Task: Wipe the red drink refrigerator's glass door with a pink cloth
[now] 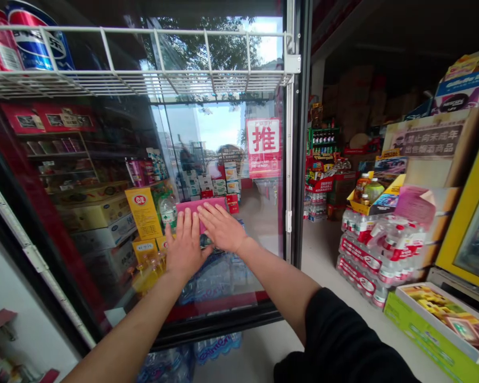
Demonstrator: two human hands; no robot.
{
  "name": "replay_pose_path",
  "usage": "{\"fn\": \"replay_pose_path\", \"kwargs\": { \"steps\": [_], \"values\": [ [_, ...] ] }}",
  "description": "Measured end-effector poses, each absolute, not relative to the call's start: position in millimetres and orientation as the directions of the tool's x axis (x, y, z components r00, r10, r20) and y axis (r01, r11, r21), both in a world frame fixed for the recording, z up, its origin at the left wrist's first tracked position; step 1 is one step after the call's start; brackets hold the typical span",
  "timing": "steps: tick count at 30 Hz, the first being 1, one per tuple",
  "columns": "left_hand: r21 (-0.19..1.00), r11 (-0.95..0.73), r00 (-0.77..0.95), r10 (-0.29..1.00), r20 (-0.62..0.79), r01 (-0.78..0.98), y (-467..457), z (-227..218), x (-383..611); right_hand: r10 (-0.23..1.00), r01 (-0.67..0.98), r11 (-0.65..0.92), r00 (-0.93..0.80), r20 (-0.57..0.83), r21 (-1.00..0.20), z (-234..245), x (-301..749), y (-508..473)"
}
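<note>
Crosswise, a pink cloth [190,204] is pressed against the glass door [261,226] beneath the flattened left hand [186,249] and right hand [224,227].

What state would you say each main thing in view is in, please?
Glass door: apparently open.
Pink cloth: flat against the door.
Left hand: open, on the cloth.
Right hand: open, on the cloth.
Cans: upright on the wire rack.
Red bottle packs: wrapped, stacked.
</note>
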State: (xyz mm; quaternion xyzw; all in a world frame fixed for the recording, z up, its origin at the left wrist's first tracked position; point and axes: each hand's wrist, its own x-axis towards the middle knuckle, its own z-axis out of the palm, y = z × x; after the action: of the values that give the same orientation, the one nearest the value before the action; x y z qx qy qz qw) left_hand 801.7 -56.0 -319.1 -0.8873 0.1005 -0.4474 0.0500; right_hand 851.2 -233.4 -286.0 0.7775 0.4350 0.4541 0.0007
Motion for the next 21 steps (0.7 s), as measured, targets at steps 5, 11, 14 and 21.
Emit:
{"fn": "replay_pose_path", "kwargs": {
  "steps": [5, 11, 14, 21],
  "values": [
    [-0.198, -0.964, 0.619, -0.264, 0.740, -0.175, -101.9, -315.9, 800.2, 0.698, 0.648, -0.631, 0.236, 0.676, 0.426, -287.5, 851.9, -286.7],
    [-0.214, -0.950, 0.654, -0.313, 0.688, -0.229, -158.3, -311.9, 796.8, 0.692, 0.583, -0.666, 0.251, 0.677, 0.466, -298.9, 853.5, -349.7],
    [-0.240, -0.933, 0.657, -0.360, 0.662, -0.270, -182.0, -312.0, 798.5, 0.657, 0.553, -0.704, 0.270, 0.703, 0.446, -307.2, 851.5, -377.7],
    [-0.275, -0.903, 0.666, -0.430, 0.609, -0.331, -222.4, -329.6, 801.6, 0.538, 0.489, -0.795, 0.296, 0.789, 0.358, -345.5, 845.5, -413.8]
  ]
}}
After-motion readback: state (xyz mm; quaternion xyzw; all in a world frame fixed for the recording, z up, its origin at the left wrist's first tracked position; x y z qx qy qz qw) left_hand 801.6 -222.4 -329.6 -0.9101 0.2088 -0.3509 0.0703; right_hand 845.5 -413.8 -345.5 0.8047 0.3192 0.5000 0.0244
